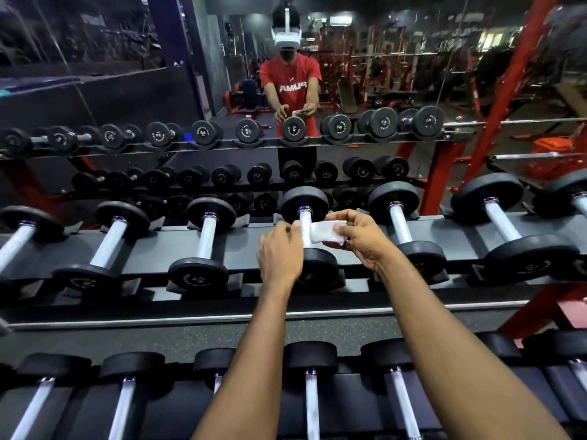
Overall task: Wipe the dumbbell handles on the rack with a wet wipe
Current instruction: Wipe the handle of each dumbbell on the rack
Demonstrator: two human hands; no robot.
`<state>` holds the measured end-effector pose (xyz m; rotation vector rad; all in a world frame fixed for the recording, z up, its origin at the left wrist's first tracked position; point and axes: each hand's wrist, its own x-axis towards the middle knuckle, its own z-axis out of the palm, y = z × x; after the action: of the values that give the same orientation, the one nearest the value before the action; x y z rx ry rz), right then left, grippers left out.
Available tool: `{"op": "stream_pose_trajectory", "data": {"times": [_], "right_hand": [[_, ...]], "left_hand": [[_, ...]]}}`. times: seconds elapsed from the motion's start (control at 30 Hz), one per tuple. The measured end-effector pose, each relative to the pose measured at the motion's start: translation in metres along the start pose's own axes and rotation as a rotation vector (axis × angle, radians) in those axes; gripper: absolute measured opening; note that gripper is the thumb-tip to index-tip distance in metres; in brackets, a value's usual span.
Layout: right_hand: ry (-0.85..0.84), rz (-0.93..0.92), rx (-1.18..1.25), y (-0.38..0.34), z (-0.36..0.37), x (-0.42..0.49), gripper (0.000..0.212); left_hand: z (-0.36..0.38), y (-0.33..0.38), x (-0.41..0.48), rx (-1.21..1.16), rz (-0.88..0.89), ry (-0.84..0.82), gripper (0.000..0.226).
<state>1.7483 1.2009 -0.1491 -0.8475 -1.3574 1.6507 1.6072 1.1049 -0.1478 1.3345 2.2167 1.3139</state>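
You are facing a rack (251,246) carrying a row of dumbbells (206,236) across mid-frame, while a lower row (311,360) is lying along the bottom edge.

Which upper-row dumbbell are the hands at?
The fourth dumbbell from the left: left hand and right hand, holding the wipe, flank its handle; others untouched.

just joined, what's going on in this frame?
A person is working at a dumbbell rack. The right hand pinches a folded wet wipe against the right side of the handle of one upper-row dumbbell. The left hand sits at that handle's left side. Whether it grips the handle or the wipe's end is unclear.
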Motion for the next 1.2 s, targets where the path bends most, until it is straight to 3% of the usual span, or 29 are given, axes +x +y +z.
{"op": "stream_pose_trajectory", "data": {"times": [0.13, 0.23, 0.43, 0.57, 0.8, 1.0, 1.1, 1.2], "right_hand": [[-0.012, -0.063, -0.024, -0.006, 0.004, -0.006, 0.031], [-0.015, -0.070, -0.022, -0.009, 0.006, -0.009, 0.032], [-0.033, -0.040, -0.209, -0.015, 0.005, -0.016, 0.017], [-0.051, -0.054, -0.219, -0.014, 0.008, -0.015, 0.025], [-0.158, -0.095, -0.263, -0.014, 0.010, -0.018, 0.042], [-0.323, -0.202, -0.420, -0.009, 0.013, -0.019, 0.056], [-0.218, -0.309, -0.495, 0.000, 0.019, -0.013, 0.043], [0.000, -0.410, -0.524, 0.006, 0.026, -0.006, 0.016]], "left_hand": [[-0.004, 0.018, 0.004, -0.081, 0.086, -0.140, 0.042], [-0.007, 0.023, 0.004, -0.030, 0.132, -0.199, 0.026], [-0.015, 0.020, 0.005, 0.015, 0.218, -0.111, 0.009], [-0.019, 0.017, 0.007, 0.032, 0.235, -0.100, 0.007], [-0.025, 0.017, 0.010, -0.121, 0.167, -0.116, 0.026], [-0.027, 0.022, 0.026, -0.068, 0.079, -0.179, 0.050], [-0.027, 0.025, 0.027, -0.080, 0.064, -0.221, 0.054], [-0.021, 0.020, 0.026, -0.139, 0.024, -0.116, 0.039]]}}
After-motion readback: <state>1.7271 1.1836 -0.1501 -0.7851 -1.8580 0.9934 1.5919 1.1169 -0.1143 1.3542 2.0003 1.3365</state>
